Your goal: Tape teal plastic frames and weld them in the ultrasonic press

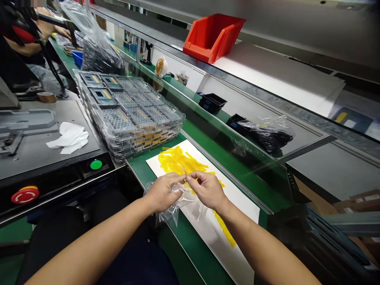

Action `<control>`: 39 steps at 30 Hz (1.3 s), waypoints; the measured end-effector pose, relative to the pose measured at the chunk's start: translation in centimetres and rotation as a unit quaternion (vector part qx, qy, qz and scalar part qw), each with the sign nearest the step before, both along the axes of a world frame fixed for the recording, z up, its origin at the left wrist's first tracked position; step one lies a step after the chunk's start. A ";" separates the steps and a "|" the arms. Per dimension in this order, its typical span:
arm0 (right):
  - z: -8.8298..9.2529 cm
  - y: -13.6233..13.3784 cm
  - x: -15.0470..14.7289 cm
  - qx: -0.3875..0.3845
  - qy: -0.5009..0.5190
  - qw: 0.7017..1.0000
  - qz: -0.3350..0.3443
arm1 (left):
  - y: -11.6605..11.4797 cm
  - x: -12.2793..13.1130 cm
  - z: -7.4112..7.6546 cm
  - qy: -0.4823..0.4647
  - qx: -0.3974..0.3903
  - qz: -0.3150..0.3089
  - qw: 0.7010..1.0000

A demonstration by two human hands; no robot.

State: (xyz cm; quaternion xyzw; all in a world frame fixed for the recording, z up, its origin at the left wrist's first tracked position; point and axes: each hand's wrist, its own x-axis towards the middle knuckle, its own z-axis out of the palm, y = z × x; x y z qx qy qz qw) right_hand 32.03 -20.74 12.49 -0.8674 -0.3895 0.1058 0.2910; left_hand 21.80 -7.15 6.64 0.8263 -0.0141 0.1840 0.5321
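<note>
My left hand (165, 192) is closed on a crumpled clear plastic bag (168, 215), which hangs below the fingers over the bench edge. Thumb and forefinger of my right hand (208, 189) pinch at the bag's film, right against the left fingertips; the exact spot between the fingers is too small to make out. Beneath both hands lies a long white sheet (204, 237) on the green bench. Many yellow strips (179, 158) are heaped at its far end, and a yellow band (225, 231) of strips runs along it beside my right wrist.
Stacked clear trays (133, 107) with parts stand at the left, behind them a bag of dark pieces (101, 55). A machine panel has a red stop button (25, 195) and a white cloth (69, 137). An orange bin (212, 39) sits on the shelf. A co-worker's arm (26, 48) shows far left.
</note>
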 end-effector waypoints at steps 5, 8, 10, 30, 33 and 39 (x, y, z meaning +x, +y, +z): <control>0.0 -0.1 0.2 0.001 -0.004 1.000 0.019 | -0.2 0.2 0.0 0.006 -0.036 0.024 0.999; 0.2 0.1 0.2 0.003 -0.005 0.999 0.048 | -0.2 0.3 0.2 0.021 -0.107 0.057 0.992; 0.4 0.3 0.0 -0.004 -0.009 0.998 0.060 | -0.1 0.3 0.4 0.035 -0.146 0.065 0.987; 1.6 1.3 -1.0 -0.097 -0.063 0.986 0.116 | 0.8 -0.2 0.7 0.078 -0.161 0.067 0.982; 1.7 1.3 -1.0 -0.097 -0.050 0.987 0.115 | 0.8 -0.1 0.6 0.078 -0.163 0.059 0.982; 1.6 1.3 -0.7 -0.098 -0.022 0.989 0.112 | 0.7 0.0 0.4 0.090 -0.219 0.064 0.969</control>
